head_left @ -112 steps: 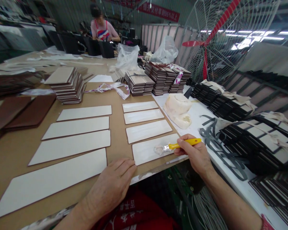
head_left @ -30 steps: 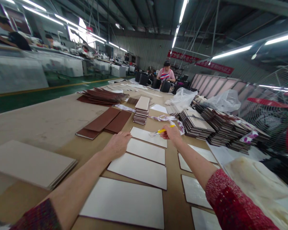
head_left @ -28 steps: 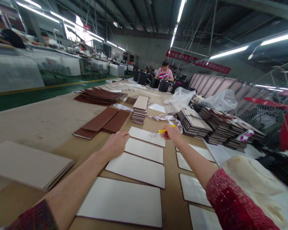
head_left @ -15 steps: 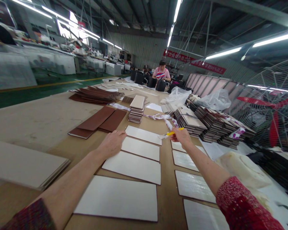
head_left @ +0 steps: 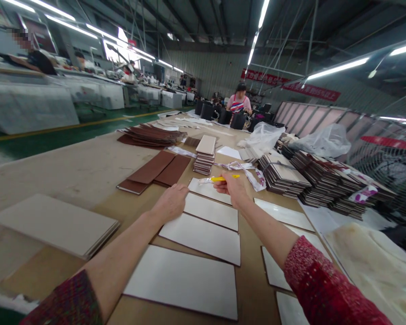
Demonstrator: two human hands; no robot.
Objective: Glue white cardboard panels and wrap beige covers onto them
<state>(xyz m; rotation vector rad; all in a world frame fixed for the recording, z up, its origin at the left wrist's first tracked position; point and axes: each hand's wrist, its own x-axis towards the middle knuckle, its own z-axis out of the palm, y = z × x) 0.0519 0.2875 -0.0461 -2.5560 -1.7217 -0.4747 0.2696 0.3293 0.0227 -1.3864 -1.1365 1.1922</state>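
My right hand (head_left: 235,189) grips a yellow-handled brush (head_left: 219,179), its bristles over the farthest white panel (head_left: 209,190) of the left column. My left hand (head_left: 171,205) lies flat with fingers stretched on the left end of the second white panel (head_left: 211,211), beside that farthest one. Two more white panels (head_left: 201,237) lie nearer to me in the same column. A second column of white panels (head_left: 284,214) runs to the right of my right arm.
Brown sheets (head_left: 155,171) and a small stack of boards (head_left: 205,154) lie beyond the panels. Dark stacks (head_left: 321,180) fill the right side, with plastic bags (head_left: 320,140) behind. A beige board pile (head_left: 57,223) sits left. A person (head_left: 238,104) works at the table's far end.
My right hand swung the brush from over the right column back left to the farthest panel of the left column. My left hand stayed flat on the second panel.
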